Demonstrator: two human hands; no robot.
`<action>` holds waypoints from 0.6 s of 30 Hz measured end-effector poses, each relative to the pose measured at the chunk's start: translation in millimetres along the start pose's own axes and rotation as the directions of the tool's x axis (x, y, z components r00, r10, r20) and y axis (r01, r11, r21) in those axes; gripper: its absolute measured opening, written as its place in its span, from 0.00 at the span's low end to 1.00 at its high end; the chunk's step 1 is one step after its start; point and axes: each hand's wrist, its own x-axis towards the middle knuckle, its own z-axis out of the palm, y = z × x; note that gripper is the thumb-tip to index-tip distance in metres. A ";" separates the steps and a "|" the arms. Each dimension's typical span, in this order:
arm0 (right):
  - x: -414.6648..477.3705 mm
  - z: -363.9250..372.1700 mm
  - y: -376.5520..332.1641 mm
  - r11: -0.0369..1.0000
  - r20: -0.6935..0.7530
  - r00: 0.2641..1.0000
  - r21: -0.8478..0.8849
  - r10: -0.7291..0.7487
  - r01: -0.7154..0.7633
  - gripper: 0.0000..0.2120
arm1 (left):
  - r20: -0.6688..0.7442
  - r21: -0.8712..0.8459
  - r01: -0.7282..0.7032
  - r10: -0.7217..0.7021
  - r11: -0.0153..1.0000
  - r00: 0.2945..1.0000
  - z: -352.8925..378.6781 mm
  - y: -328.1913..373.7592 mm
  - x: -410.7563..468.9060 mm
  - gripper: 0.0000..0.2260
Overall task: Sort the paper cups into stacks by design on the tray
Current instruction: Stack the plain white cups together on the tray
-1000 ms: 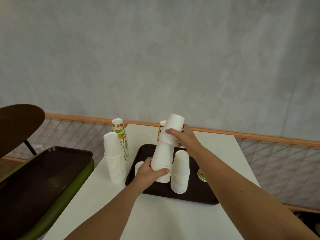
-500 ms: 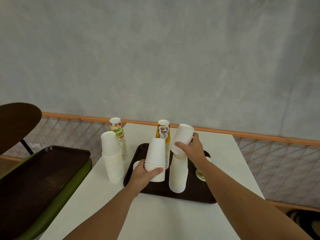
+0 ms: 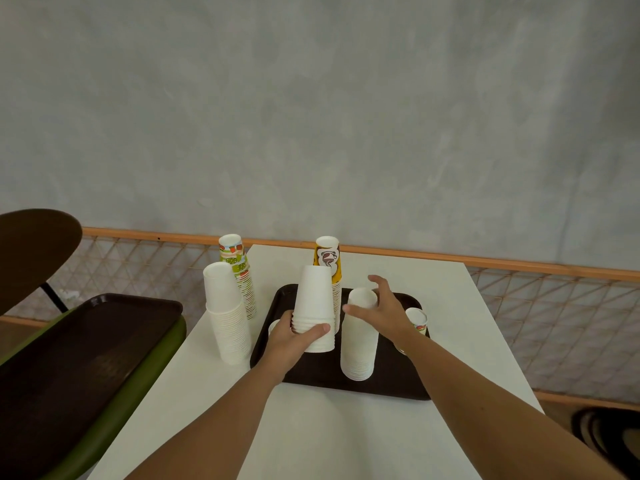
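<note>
A dark brown tray (image 3: 391,386) lies on the white table. My left hand (image 3: 294,339) grips the lower part of a short stack of plain white cups (image 3: 314,308) over the tray's left side. A taller plain white stack (image 3: 359,344) stands upside down on the tray. My right hand (image 3: 382,311) hovers by its top with fingers spread, holding nothing. Behind stands a stack of yellow cups (image 3: 329,263) with a brown swirl. A single fruit-print cup (image 3: 416,319) sits at the tray's right edge. One small white cup (image 3: 273,328) is partly hidden behind my left hand.
Left of the tray on the table (image 3: 346,438) stand a tall plain white stack (image 3: 227,315) and a fruit-print stack (image 3: 239,273). A second brown tray (image 3: 79,344) rests on a green seat at left. An orange rail and mesh (image 3: 519,268) border the table's far side.
My right hand set its white cups onto the right-hand stack and let go, its fingers now spread. My left hand lowered its stack slightly.
</note>
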 end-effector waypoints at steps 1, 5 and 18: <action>0.0 -1.4 -3.4 1.000 -0.005 1.000 0.010 -0.018 0.018 0.40 | 0.001 0.002 -0.003 0.003 1.000 1.000 0.1 0.3 1.1 0.29; 0.7 -5.0 -23.1 0.989 -0.124 0.983 0.036 -0.136 0.141 0.33 | 0.000 0.012 -0.006 0.006 1.000 1.000 2.1 2.6 4.7 0.29; -5.4 6.9 -68.0 0.987 0.234 0.969 0.154 -0.074 0.038 0.36 | 0.024 -0.052 -0.086 0.088 0.995 0.996 6.2 22.0 2.3 0.25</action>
